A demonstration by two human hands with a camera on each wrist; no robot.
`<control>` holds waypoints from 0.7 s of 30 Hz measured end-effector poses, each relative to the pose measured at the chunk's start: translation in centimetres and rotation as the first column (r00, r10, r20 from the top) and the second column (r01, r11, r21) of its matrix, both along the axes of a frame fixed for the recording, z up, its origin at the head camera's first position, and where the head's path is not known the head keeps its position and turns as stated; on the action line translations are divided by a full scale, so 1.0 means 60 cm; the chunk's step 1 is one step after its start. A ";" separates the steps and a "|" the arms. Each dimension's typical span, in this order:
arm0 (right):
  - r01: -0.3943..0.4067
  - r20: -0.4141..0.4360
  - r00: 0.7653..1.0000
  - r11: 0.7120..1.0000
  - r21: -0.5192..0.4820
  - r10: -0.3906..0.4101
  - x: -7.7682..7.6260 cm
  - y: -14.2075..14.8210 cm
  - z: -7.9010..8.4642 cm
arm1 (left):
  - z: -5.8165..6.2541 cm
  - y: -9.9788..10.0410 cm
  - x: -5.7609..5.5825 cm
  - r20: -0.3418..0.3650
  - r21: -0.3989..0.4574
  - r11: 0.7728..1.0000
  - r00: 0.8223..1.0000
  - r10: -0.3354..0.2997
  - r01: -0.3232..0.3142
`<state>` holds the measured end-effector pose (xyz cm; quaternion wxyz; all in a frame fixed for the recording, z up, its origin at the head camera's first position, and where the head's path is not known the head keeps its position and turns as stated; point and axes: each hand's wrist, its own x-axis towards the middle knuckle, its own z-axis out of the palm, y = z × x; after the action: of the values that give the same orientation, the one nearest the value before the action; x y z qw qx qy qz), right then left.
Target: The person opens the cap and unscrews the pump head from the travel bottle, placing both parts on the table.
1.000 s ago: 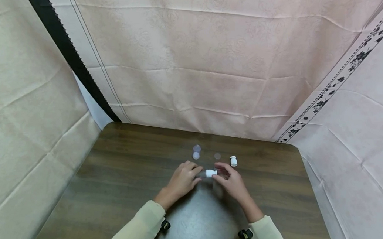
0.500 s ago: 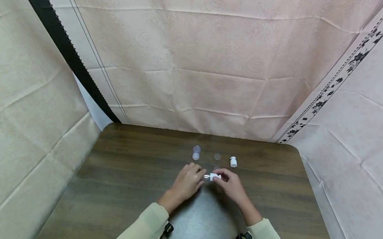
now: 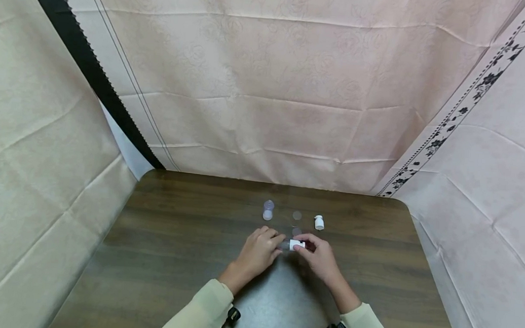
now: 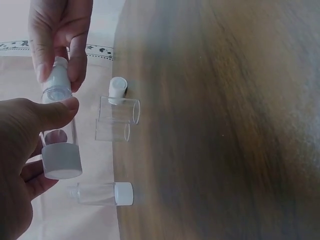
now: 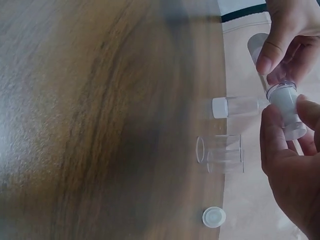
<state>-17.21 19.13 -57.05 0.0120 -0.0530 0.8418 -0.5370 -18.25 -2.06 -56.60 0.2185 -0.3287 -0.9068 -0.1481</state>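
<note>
My left hand grips a clear cylindrical bottle with a white base, its thumb across the clear wall. My right hand pinches a white pump top between thumb and fingers. The pump top meets the bottle's open end, in line with it; whether it is threaded on cannot be seen. Both are held tilted just above the table. Fingers hide much of the bottle in the head view.
Beyond the hands, a second clear bottle with a white base stands on the wooden table. Two clear cylindrical covers stand near it. A loose white pump top is to the right. Pale cloth hangs around the table.
Both hands have shifted slightly right and nearer to me, holding the bottle and pump top together. The nearer clear cover now shows beyond the fingers. The other things have stayed put.
</note>
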 end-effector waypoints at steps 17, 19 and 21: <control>-0.105 -0.157 0.982 0.994 0.010 0.105 0.011 -0.003 0.005 | -0.006 0.001 0.006 0.294 0.045 0.999 0.956 -0.002 -0.012; -0.107 -0.164 0.981 0.994 0.001 0.106 0.011 -0.004 0.006 | -0.007 0.002 0.005 0.290 0.048 0.999 0.957 0.001 -0.016; -0.111 -0.180 0.978 0.994 -0.016 0.107 0.011 -0.004 0.007 | -0.007 0.003 0.005 0.282 0.047 0.999 0.959 0.010 -0.024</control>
<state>-16.56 18.87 -56.61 -0.0350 -0.1472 0.8282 -0.5396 -17.94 -1.89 -57.04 0.0967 -0.2912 -0.9274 -0.2139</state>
